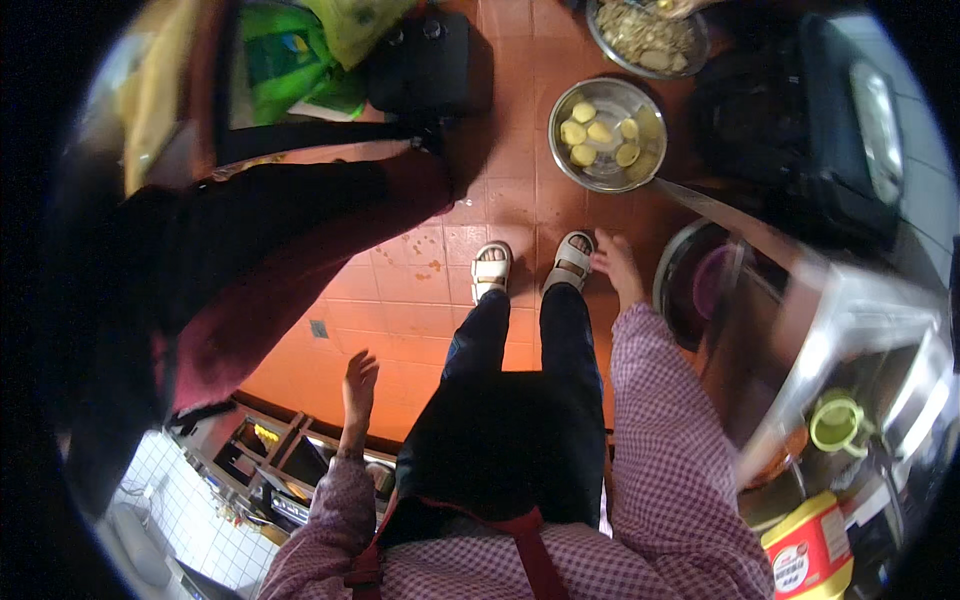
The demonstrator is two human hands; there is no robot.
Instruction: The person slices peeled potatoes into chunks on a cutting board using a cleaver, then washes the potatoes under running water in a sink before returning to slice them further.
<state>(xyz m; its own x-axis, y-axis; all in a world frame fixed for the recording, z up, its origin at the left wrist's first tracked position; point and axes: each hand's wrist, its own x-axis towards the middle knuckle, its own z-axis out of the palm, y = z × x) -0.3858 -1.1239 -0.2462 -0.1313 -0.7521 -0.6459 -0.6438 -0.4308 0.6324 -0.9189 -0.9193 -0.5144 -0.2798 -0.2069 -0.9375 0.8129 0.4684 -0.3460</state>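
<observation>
My left hand (361,386) hangs in the air to the left of my legs, its fingers loosely bent and holding nothing. Ahead of my right foot's side, my right hand (616,264) is held out with bare, parted fingers, slightly blurred. It is nearest to a steel bowl (649,174) on the tiled floor, but does not touch it. Several peeled potatoes (583,155) lie inside that bowl. Beyond it, a second steel bowl (598,46) holds pale cut pieces (637,34), with another person's hand (681,7) over its rim.
Large dark and maroon clothing (300,225) fills the left side. Bright green bags (281,67) and a black box (424,71) stand behind it. Rightward are a round tub (667,262), a metal-edged counter (814,360), a light green cup (836,421) and a yellow-red container (810,551). Wet spots mark the floor (409,300).
</observation>
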